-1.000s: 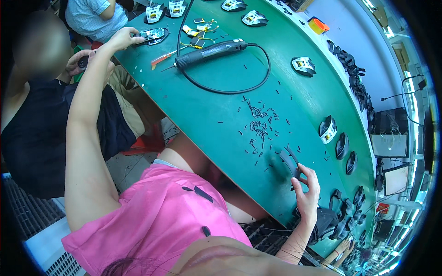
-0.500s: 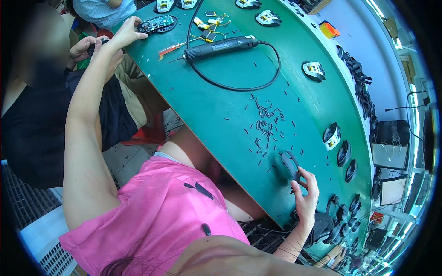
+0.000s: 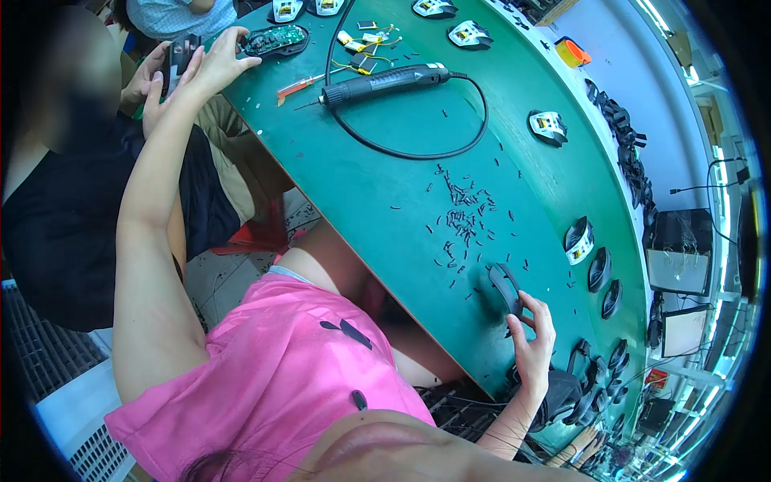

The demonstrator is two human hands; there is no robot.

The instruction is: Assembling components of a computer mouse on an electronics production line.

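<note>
The right hand [image 3: 533, 331] has its thumb and fingers narrowed on the lower end of a curved dark shell [image 3: 506, 289], which juts up and to the left from them above the green surface [image 3: 345, 193]. The left hand [image 3: 214, 72] is well apart from it; its thumb and forefinger stand parted around the left end of an open housing with a green circuit board [image 3: 277, 38] (whether they grip it, I cannot tell).

To the right of the left fingers are battery packs with yellow wires [image 3: 364, 63]. Lower and to the right of the same fingers lie a slim red tool [image 3: 301, 85] and a black electric screwdriver [image 3: 385, 84]. Up and to the left of the right fingers is a scatter of small black pieces [image 3: 462, 217]; to their right sit dark rounded shells [image 3: 600, 270]. Just left of the left fingers, a co-worker's hands [image 3: 146, 83] hold a dark part [image 3: 178, 61].
</note>
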